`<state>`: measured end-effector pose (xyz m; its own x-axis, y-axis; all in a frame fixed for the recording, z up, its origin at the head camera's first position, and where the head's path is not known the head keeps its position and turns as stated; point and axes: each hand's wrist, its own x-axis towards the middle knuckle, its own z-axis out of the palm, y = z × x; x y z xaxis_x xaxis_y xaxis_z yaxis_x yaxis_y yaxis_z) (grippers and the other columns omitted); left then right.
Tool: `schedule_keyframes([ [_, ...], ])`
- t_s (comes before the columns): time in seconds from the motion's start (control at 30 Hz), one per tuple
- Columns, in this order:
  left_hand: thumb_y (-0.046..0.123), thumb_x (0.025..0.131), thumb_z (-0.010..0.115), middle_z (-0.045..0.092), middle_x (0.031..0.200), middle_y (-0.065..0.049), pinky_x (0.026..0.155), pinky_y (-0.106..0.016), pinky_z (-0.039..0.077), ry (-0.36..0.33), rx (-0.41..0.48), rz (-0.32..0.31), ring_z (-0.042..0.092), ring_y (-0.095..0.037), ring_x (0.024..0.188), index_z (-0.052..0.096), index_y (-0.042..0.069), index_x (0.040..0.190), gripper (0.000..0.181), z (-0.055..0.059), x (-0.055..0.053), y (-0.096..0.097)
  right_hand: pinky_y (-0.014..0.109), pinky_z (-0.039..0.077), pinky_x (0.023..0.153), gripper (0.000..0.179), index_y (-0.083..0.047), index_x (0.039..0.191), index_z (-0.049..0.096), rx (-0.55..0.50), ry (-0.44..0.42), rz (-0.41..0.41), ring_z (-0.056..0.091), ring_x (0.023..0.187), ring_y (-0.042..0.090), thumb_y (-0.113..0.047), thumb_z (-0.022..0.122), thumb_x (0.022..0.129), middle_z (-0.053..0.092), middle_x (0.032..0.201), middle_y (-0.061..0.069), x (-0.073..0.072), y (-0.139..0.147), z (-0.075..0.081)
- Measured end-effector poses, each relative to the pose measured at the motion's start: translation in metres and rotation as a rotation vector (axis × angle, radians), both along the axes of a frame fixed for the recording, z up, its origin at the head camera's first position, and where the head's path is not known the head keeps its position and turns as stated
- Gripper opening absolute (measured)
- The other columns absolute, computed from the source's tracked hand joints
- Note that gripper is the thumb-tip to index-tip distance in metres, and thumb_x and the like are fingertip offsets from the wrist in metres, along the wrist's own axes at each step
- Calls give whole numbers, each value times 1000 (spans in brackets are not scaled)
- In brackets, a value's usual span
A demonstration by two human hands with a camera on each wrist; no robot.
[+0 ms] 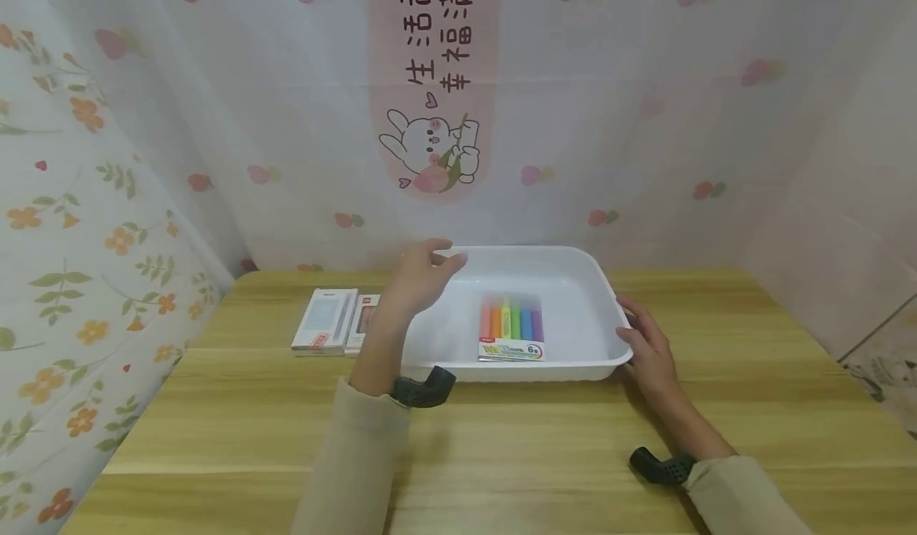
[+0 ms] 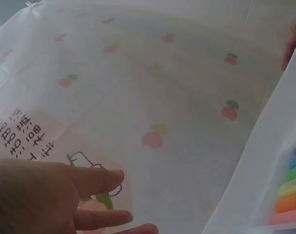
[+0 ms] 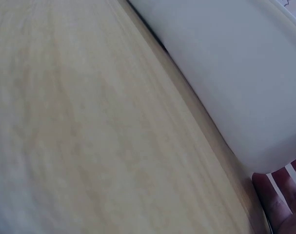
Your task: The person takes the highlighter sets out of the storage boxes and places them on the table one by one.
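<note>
A white plastic tray (image 1: pixel 530 372) stands on the wooden table, holding a clear-topped pack of thick coloured sticks (image 1: pixel 512 326). My right hand (image 1: pixel 649 352) grips the tray's right end, thumb over the rim and fingers along the outside. In the right wrist view, the fingers (image 3: pixel 284 195) show beside the tray's outer wall (image 3: pixel 226 83). Over the left end of the tray is my left hand (image 1: pixel 423 279), its thumb and fingers extended and apart. The left wrist view shows that hand (image 2: pixel 65 195) holding nothing, with the tray's wall (image 2: pixel 250 170) to its right.
Left of the tray lie a flat white box (image 1: pixel 325 322) and a second small box (image 1: pixel 362 322), partly hidden by my left forearm. A printed curtain (image 1: pixel 286 121) hangs behind the table, and a floral one (image 1: pixel 93 280) at the left side.
</note>
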<state>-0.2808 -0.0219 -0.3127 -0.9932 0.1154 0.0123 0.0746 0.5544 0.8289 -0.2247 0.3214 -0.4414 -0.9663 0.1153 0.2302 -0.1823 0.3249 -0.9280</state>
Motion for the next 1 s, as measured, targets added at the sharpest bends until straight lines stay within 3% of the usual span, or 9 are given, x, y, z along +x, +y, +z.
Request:
schedule_keyframes([
  [0.33, 40, 101, 59, 65, 135, -13, 95, -44, 58, -19, -157, -8, 64, -29, 119, 52, 13, 146, 54, -27, -4, 22, 12, 54, 78, 49, -8, 156, 35, 1, 3, -14, 56, 104, -10, -13, 37, 107, 39, 156, 30, 1, -2, -2],
  [0.47, 40, 99, 61, 63, 138, -14, 99, -47, 56, -51, -221, -38, 63, -30, 122, 49, 12, 148, 57, -35, -4, 31, 12, 54, 78, 49, -9, 156, 34, 11, -13, -26, 55, 104, -11, -14, 37, 107, 38, 157, 28, 1, -2, -2],
  [0.67, 40, 99, 62, 55, 150, -11, 108, -52, 50, -78, -240, -22, 57, -31, 133, 47, 11, 150, 60, -43, -4, 36, 11, 53, 79, 50, -12, 157, 34, 32, -21, -23, 54, 107, -10, -17, 36, 108, 38, 158, 26, -1, -2, -1],
  [0.9, 41, 98, 61, 55, 149, -12, 106, -52, 51, -105, -258, -46, 60, -31, 124, 45, 10, 150, 62, -54, -5, 45, 10, 53, 79, 50, -11, 157, 33, 28, -12, -13, 54, 105, -11, -16, 37, 108, 38, 157, 27, -1, -1, 0],
  [1.0, 40, 98, 62, 58, 145, -13, 94, -46, 58, -128, -249, -55, 65, -29, 111, 45, 9, 150, 63, -57, -5, 48, 10, 52, 79, 50, -11, 157, 33, 32, -15, -13, 53, 106, -11, -17, 36, 108, 38, 157, 27, -2, -2, 0],
])
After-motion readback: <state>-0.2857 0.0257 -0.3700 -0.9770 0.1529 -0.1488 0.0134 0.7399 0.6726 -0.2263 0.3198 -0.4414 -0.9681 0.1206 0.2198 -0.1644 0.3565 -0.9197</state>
